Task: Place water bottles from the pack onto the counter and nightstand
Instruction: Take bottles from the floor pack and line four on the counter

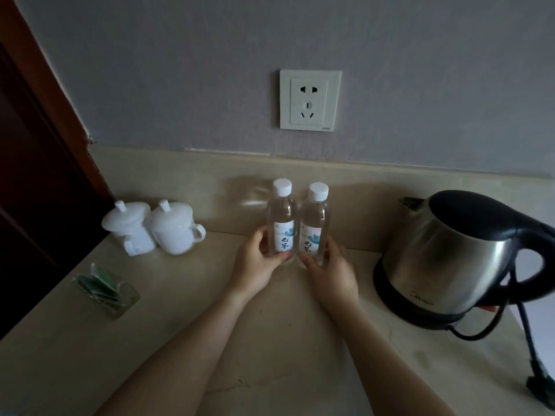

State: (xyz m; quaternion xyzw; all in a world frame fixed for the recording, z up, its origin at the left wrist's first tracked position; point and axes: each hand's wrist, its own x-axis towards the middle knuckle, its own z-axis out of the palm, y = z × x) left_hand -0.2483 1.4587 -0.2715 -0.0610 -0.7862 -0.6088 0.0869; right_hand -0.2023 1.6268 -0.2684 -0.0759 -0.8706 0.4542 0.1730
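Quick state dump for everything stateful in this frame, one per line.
Left bottle: upright on the counter, capped, left hand around its base.
Right bottle: upright, capped, right hand at its base.
Two white cups: lids on, side by side.
Kettle: on its base, lid closed.
Kettle plug: lying on the counter, unplugged.
Wall socket: nothing plugged in.
Clear sachet holder: holds green packets.

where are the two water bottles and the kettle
left water bottle [281, 217]: head view, on its clear body above the label
right water bottle [315, 219]: head view, on its clear body above the label
kettle [444, 253]: head view, on its steel side
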